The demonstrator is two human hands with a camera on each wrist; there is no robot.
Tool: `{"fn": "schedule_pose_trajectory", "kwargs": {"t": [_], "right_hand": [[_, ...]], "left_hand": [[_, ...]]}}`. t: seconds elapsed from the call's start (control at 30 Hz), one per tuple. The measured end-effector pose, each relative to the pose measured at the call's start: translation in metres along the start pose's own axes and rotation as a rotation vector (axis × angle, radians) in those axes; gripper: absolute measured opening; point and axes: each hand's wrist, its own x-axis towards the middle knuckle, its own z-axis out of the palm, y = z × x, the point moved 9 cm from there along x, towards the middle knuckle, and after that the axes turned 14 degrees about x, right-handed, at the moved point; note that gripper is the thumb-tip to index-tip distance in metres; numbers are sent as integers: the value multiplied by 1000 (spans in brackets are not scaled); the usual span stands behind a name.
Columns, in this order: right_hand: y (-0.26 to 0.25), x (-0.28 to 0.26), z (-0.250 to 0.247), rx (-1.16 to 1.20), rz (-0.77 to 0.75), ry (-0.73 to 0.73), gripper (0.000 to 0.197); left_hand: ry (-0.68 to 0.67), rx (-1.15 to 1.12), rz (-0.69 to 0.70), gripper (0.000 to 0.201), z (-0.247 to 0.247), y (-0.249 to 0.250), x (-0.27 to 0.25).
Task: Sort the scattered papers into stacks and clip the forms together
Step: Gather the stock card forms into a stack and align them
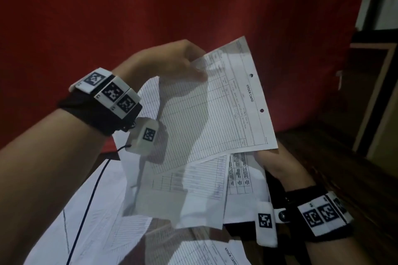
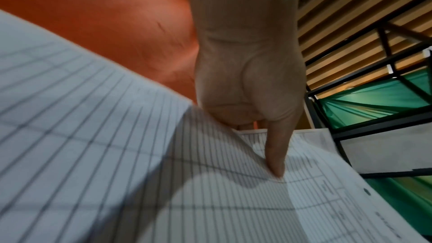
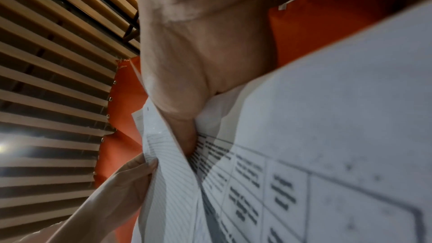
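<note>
The top sheet point(image 1: 217, 109) carries the printed heading "STOCK CARD" along its right margin, beside two punched holes, over a ruled table whose smaller print is too blurred to read. The left hand point(image 1: 172, 60) pinches this sheet at its upper left corner, thumb laid flat on the face and fingers curled behind; the left wrist view shows the thumb point(image 2: 275, 154) pressing on the ruled lines. The right hand point(image 1: 277, 168) grips the lower right edge of a fanned bundle of forms point(image 1: 206, 187) held up in the air, its thumb on top and the fingers hidden behind the paper. Within the bundle, one form point(image 1: 240, 174) shows a grid of bold dark entries, seen larger but smeared in the right wrist view point(image 3: 257, 182); none of it can be read. More loose papers point(image 1: 90, 211) lie below on the dark wooden table point(image 1: 344, 178), and one at the bottom edge point(image 1: 215, 254) again reads "STOCK CARD". Both wrists wear black bands with white blocks printed with square black-and-white marker patterns point(image 1: 112, 92), and a thin dark cable point(image 1: 90, 200) hangs from the left one across the papers. A red cloth point(image 1: 193, 6) fills the background, and a wooden frame point(image 1: 370, 92) stands at the right.
</note>
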Motion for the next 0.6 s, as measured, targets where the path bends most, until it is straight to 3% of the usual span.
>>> {"fn": "schedule_pose_trajectory", "kwargs": {"t": [0.13,0.3,0.43,0.47,0.53,0.6], "right_hand": [[-1,7,17,15,-7,-30,15],[-4,1,40,133,-12,-199,35],[1,2,38,167,15,-217,22],[2,3,39,274,52,-241,25],[5,2,39,443,144,-311,57],[2,0,40,366,115,-364,81]], "left_hand": [[33,-13,3,8,8,-8,10],[88,-18,-18,5,12,-15,19],[112,7,-14,15,12,-14,21],[121,14,-17,15,11,-15,22],[132,16,-18,16,9,-16,24],[133,16,-18,15,9,-16,25]]}}
